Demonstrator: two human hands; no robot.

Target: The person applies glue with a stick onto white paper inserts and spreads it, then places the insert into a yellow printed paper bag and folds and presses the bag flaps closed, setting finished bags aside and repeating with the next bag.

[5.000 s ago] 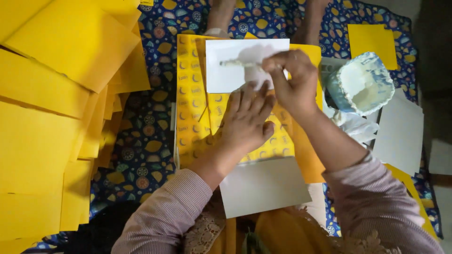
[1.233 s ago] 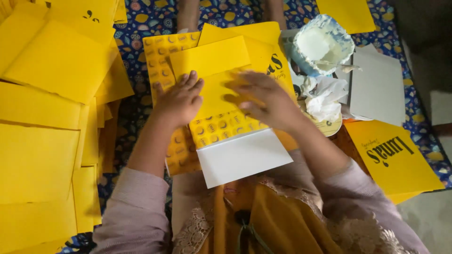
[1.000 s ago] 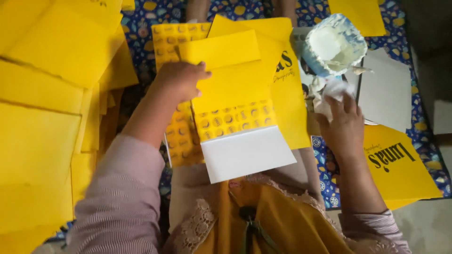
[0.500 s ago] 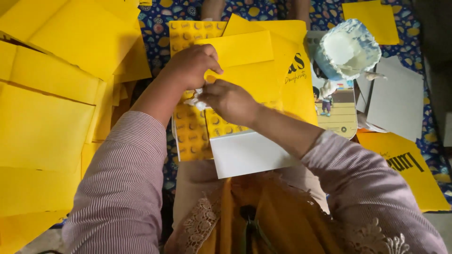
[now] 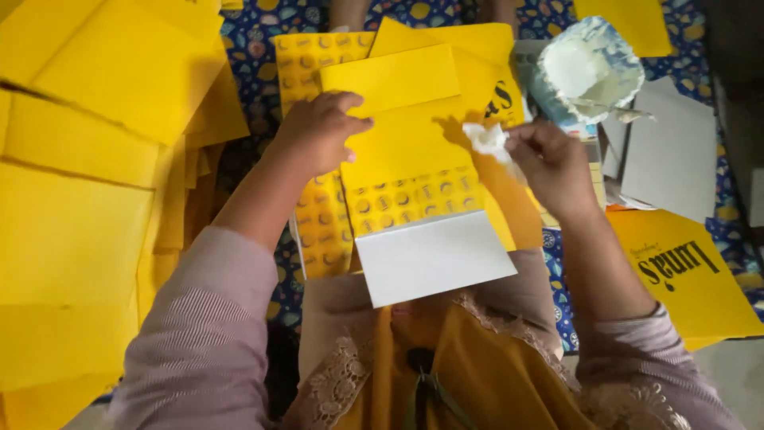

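a blue patterned cloth [image 5: 255, 56] with yellow and white motifs covers the surface at the middle of the view. left of the cloth, stacks of plain yellow sheets [image 5: 72, 199] overlap and hide whatever is under them. at the cloth's right edge lie grey cards [image 5: 672, 155] and a printed yellow sheet [image 5: 692, 279]. beyond them, at the lower right corner, a strip of pale bare floor [image 5: 744, 374] shows. the upper right, past the cloth's edge, is dim and dark. light is soft and even.
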